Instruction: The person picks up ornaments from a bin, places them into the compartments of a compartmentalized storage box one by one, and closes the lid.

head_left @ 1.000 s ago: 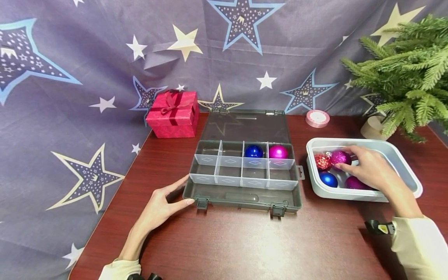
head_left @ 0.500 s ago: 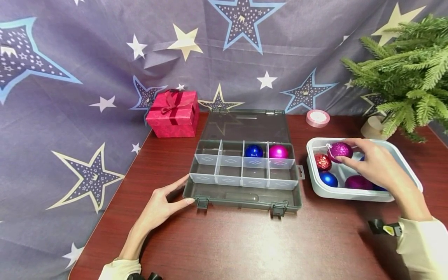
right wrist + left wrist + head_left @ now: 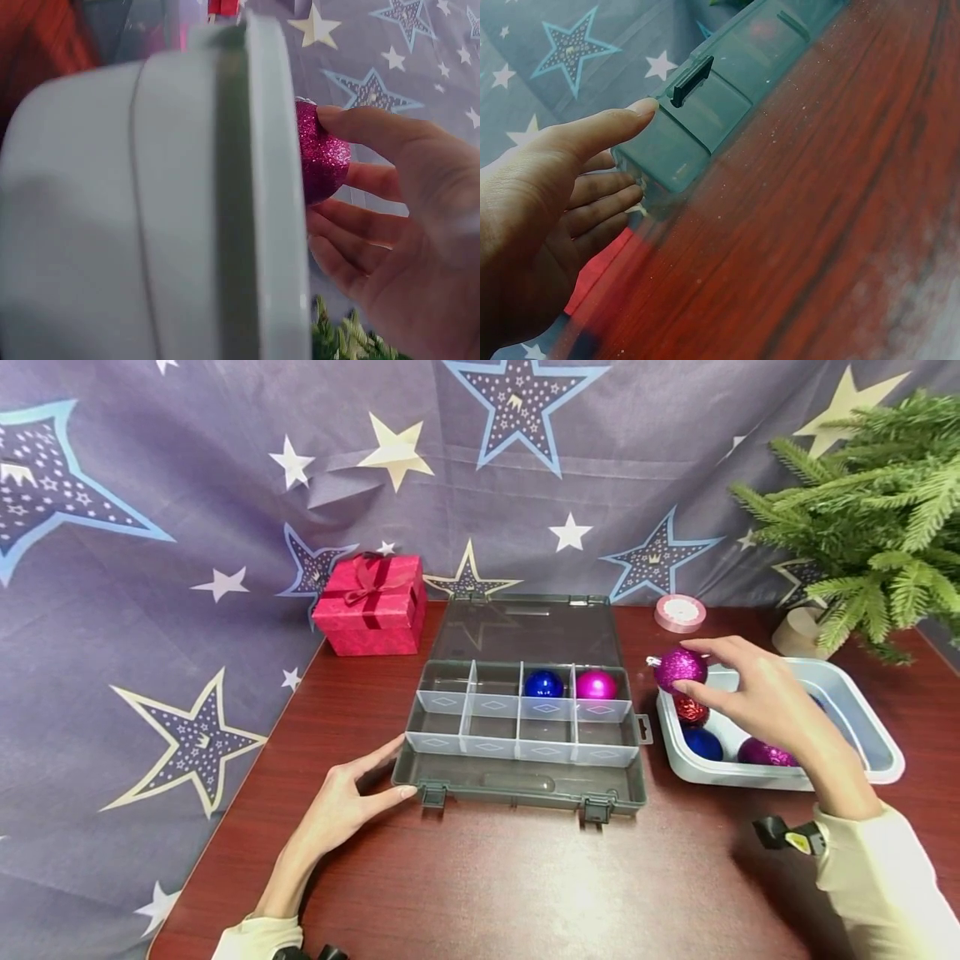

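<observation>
Between the thumb and fingers of my right hand (image 3: 765,693) is a glittery magenta Christmas ball (image 3: 681,671) with a silver cap. It is raised over the left rim of a pale plastic tub (image 3: 862,702); the right wrist view shows the ball (image 3: 326,161) partly hidden by the tub wall. My left hand (image 3: 341,806) touches the front left corner of a clear grey divider box (image 3: 517,781), fingers extended along its side and thumb at the front. The box lies with its lid back. A blue ball (image 3: 543,684) and a pink ball (image 3: 597,685) occupy two back-row compartments.
Inside the tub lie a red ball (image 3: 692,712), a blue ball (image 3: 702,744) and a purple ball (image 3: 765,752). A red gift box (image 3: 375,610), a pink ribbon roll (image 3: 680,613) and an artificial fir tree (image 3: 877,518) stand toward the back.
My right hand has lifted the glittery magenta ball from among the others and carried it up and left to the tub's edge. The left hand has stayed put.
</observation>
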Demonstrator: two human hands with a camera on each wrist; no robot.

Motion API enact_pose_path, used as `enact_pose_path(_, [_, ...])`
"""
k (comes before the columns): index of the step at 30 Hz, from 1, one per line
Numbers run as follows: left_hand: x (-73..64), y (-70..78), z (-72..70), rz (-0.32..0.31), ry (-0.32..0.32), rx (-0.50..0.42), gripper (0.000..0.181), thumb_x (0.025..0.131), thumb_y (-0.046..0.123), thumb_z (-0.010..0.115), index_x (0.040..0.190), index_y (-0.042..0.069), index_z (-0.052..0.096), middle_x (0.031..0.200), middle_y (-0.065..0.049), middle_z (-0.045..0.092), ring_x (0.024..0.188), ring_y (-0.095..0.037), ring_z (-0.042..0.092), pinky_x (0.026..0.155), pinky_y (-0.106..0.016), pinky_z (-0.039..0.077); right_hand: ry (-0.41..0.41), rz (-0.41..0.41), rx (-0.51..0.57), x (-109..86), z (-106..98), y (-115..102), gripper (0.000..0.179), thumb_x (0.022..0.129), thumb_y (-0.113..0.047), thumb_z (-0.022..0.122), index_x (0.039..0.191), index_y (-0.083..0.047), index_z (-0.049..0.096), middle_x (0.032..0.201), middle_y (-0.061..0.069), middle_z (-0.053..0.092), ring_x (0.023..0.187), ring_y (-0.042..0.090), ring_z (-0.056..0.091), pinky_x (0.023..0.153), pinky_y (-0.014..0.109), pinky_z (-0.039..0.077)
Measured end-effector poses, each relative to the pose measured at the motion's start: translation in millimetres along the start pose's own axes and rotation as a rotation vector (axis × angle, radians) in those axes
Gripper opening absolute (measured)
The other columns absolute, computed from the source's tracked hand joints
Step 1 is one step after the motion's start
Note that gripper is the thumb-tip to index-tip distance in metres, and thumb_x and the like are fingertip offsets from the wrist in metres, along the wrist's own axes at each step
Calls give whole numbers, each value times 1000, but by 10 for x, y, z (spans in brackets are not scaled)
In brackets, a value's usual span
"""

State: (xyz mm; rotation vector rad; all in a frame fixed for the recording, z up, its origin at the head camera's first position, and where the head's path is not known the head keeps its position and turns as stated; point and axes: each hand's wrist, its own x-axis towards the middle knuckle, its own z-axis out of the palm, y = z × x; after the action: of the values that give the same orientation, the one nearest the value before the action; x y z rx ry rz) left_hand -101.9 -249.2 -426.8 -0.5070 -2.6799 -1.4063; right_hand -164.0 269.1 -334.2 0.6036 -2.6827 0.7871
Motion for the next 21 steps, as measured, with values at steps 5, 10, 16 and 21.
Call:
enact_pose_path(5, [-2, 5, -2, -2, 3, -1, 70, 85, 29, 89, 149, 30, 59, 137, 9, 66, 131, -12, 57, 106, -18, 40, -14, -34, 39, 102, 76, -108, 51, 89, -13, 83, 134, 2, 64, 126, 24, 65, 114, 43, 61, 95, 62, 46])
enact_pose_path(10, [-3, -3, 0, 1, 1, 2, 69, 86, 29, 88, 149, 29, 59, 137, 9, 65, 130, -13, 57, 106, -18, 40, -31, -66, 68, 202, 167, -206, 49, 90, -16, 83, 133, -1, 65, 128, 22, 66, 114, 42, 63, 96, 62, 47])
enact_pose_path(16, [-4, -16, -4, 14, -6, 2, 69, 87, 30, 87, 149, 27, 59, 137, 8, 66, 130, -14, 58, 106, -17, 40, -69, -65, 57, 313, 272, -329, 48, 92, -23, 81, 133, -3, 66, 118, 16, 69, 102, 34, 64, 91, 54, 50])
enact_pose_path(21, [-4, -13, -1, 9, -7, -2, 69, 87, 30, 88, 149, 29, 58, 136, 7, 67, 130, -13, 58, 106, -17, 40, -102, -56, 91, 411, 358, -387, 49, 92, -25, 81, 133, -4, 66, 120, 15, 68, 106, 33, 64, 92, 53, 52])
